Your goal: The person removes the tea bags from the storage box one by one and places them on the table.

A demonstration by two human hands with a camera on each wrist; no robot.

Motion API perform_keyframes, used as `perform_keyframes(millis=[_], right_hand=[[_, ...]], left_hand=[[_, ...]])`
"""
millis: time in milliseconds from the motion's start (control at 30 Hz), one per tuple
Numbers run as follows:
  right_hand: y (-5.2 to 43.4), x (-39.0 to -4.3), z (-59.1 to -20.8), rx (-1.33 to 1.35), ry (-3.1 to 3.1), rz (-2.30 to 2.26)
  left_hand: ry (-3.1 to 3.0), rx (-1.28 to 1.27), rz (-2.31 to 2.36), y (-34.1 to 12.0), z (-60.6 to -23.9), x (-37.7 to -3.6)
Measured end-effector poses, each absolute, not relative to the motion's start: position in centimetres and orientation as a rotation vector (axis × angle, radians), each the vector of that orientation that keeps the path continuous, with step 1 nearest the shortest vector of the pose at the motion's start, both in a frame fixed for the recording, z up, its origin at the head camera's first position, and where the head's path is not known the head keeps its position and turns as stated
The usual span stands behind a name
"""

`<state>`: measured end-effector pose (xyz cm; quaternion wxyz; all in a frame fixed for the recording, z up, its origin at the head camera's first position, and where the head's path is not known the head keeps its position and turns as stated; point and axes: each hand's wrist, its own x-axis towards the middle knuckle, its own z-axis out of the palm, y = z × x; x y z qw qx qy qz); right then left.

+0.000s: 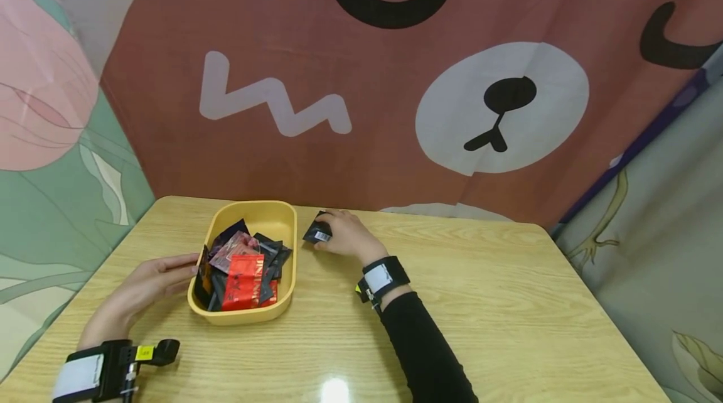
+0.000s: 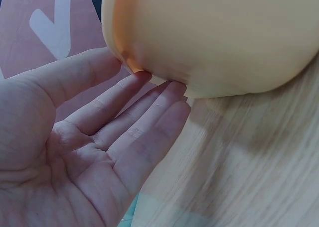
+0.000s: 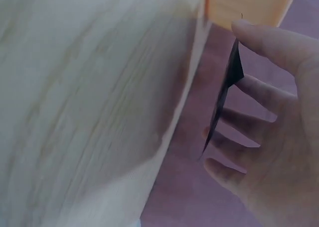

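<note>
Near the table's back edge my right hand (image 1: 353, 241) pinches a small black packet (image 1: 313, 231) with a white barcode label. In the right wrist view, thumb and fingers grip that packet (image 3: 234, 71) edge-on. My left hand (image 1: 152, 287) is at the left side of a yellow plastic bin (image 1: 243, 318), its fingers extended. The left wrist view shows the fingertips right at the bin's lower wall (image 2: 214, 43). Inside the bin lie several flat packets: a red one (image 1: 243, 282) with gold lettering, a pinkish one (image 1: 233, 251), and black ones (image 1: 277, 258).
The bin stands on the left half of a light wood table (image 1: 508, 302). A reddish-brown curtain (image 1: 271, 158) with a cartoon bear face hangs behind the table's back edge. Patterned cloth (image 1: 51, 221) hangs at the left, and more cloth (image 1: 666, 233) hangs at the right.
</note>
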<state>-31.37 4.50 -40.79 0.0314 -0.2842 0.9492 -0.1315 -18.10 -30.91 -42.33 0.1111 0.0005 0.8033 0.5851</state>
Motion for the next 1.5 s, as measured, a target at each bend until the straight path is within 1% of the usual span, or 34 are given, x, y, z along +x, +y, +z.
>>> perform_keyframes(millis=[167, 533, 733, 900, 1033, 1267, 1500], right_hand=[[4.6, -32.0, -41.3, -0.85, 2.877, -0.351], [4.8, -32.3, -42.4, -0.74, 2.793, -0.439], [5.1, -31.9, -42.1, -0.728, 2.813, -0.467], [5.1, -31.2, -41.2, -0.763, 2.835, -0.594], [4.6, -29.9, -40.7, -0.838, 2.892, -0.63], [2.4, -26.6, -38.9, -1.092, 3.025, -0.571], [-0.8, -23.4, -38.0, -1.301, 2.977, -0.379]], left_hand=[[2.354, -0.006, 1.71, -30.8, -42.5, -18.2], [2.362, 0.012, 1.726, -31.2, -42.4, -18.4], [2.357, -0.002, 1.713, -31.0, -42.3, -18.4], [2.359, -0.006, 1.705, -30.7, -42.1, -18.4], [2.351, 0.003, 1.712, -30.7, -42.3, -18.3], [2.364, -0.008, 1.702, -30.8, -42.5, -18.1], [2.381, 0.004, 1.692, -30.9, -42.3, -18.1]])
